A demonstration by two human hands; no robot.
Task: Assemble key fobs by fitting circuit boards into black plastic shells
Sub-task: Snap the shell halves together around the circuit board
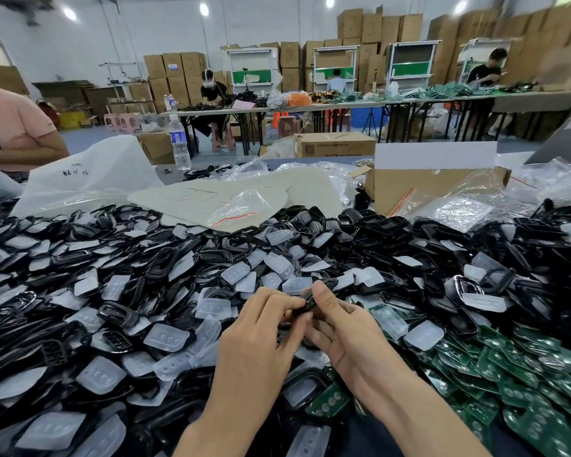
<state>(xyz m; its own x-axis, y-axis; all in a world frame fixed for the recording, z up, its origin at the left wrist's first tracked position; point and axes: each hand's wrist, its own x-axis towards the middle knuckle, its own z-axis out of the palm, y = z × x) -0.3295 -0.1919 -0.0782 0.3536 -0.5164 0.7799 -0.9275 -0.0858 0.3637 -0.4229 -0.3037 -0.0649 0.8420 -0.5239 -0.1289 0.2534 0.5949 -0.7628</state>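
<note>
Now pinching one small black plastic shell (305, 303) between the curled fingertips of the left hand (261, 328) and the right hand (340, 321), held in the middle just above the huge pile of loose black shells (409, 245). Cannot tell if a board is inside it yet. Looks far from done, with so many soft clear button pads (167, 338) lying all around and flat green circuit boards (524, 374) heaped just to the right, not yet fitted.
</note>
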